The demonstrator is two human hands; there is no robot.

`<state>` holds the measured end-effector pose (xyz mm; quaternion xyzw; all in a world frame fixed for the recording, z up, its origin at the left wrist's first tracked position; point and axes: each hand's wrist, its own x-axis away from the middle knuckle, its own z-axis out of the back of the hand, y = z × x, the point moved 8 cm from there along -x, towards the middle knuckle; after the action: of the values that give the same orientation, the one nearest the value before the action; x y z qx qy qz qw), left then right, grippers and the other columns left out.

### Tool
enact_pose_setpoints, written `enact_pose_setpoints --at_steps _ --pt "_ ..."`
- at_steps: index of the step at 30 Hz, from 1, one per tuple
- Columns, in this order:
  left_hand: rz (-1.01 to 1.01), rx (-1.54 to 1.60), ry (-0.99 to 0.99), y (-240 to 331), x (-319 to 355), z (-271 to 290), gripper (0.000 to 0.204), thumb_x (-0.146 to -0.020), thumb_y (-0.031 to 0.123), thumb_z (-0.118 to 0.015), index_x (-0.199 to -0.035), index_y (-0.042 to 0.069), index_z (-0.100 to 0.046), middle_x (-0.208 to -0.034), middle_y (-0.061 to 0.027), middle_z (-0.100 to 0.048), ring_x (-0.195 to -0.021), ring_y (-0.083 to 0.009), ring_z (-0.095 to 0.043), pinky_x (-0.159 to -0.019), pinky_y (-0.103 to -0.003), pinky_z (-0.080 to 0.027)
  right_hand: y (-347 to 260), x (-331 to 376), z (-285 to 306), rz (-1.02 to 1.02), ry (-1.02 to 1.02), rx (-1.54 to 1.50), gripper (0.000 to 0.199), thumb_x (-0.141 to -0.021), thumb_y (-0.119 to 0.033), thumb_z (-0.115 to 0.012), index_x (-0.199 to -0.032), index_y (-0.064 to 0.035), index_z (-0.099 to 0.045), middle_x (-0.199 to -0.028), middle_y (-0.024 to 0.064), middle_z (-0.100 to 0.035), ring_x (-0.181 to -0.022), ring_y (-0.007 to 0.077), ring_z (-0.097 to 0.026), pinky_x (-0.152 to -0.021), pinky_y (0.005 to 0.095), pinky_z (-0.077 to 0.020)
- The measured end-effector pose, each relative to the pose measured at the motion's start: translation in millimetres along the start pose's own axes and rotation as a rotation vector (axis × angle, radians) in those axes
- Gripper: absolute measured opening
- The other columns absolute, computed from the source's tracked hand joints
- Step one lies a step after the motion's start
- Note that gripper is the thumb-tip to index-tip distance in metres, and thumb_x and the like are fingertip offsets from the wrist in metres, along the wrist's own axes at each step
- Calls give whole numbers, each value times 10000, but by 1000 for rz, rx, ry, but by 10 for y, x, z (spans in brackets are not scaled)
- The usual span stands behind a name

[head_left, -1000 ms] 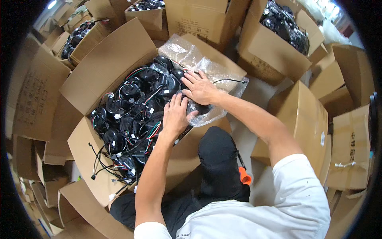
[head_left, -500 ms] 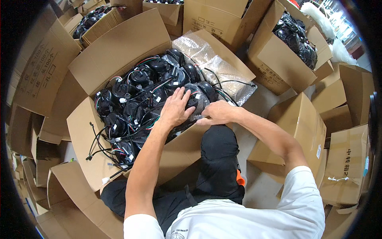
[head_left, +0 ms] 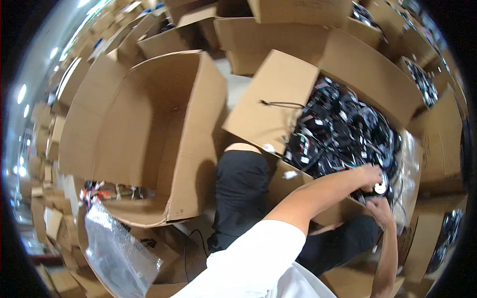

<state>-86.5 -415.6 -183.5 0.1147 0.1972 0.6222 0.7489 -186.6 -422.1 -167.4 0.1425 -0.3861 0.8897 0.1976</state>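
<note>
My left hand (head_left: 368, 177) and my right hand (head_left: 380, 210) are at the near right corner of an open carton (head_left: 271, 104). Between them is a round black unit (head_left: 381, 186) with a white disc on its face. The left fingers curl at its upper left side, and the right fingers close at its lower edge; blur softens both grips. Several shiny black round units (head_left: 343, 116) with thin wires and white plugs fill the carton. Clear bubble wrap (head_left: 408, 174) hangs over its right side.
A large open carton (head_left: 144, 119) with a bare inside stands to the left. Another sheet of bubble wrap (head_left: 117, 251) lies at the lower left, next to a dark cable (head_left: 187, 253). A carton of black parts (head_left: 421, 83) stands at the far right, among many stacked boxes.
The view has swung left, so the filled carton now sits at the right and the large open carton shows. My hands have come together around a round black unit with a white disc.
</note>
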Motion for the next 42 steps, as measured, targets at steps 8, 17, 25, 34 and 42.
enact_pose_setpoints --at_steps 8,17,25,34,42 --pt "-91 44 197 6 2023 2645 294 -902 313 -676 -938 22 -702 -905 -183 -712 -939 -372 -693 -816 -464 -555 398 77 79 -143 150 -86 297 -923 -194 -651 -758 53 -652 -673 -17 -545 -660 69 -486 -581 299 -404" --pt "997 440 1464 -1926 6843 3061 310 -1029 260 -594 -1009 -31 -702 -822 -70 -712 -703 -113 -665 -655 -248 -545 855 -6 103 -328 128 8 518 -1037 -458 -522 -691 -76 -572 -615 -45 -489 -561 85 -430 -514 302 -326" --pt "1370 410 -260 -1975 8239 -1423 732 -962 456 -622 -1541 76 -384 -1578 -186 -375 -1486 -361 -295 -1219 -527 -239 75 -76 -90 -434 135 -95 453 -1032 -406 -556 -751 -63 -653 -631 -48 -531 -567 68 -464 -527 283 -340" --pt "1249 771 -19 -1649 7472 -1161 969 -629 485 -914 -1410 49 -542 -1415 -191 -567 -1299 -322 -535 -1059 -415 -448 75 -62 12 -379 164 67 475 -1015 -447 -565 -756 -57 -641 -643 -28 -526 -586 88 -455 -568 281 -342" --pt "1394 733 679 -2143 7933 1463 589 -731 289 -875 -1187 -15 -661 -1136 -118 -707 -1014 -200 -665 -875 -331 -519 -723 -288 217 -48 241 263 273 -939 -206 -651 -858 54 -665 -692 83 -602 -649 149 -518 -609 360 -430"
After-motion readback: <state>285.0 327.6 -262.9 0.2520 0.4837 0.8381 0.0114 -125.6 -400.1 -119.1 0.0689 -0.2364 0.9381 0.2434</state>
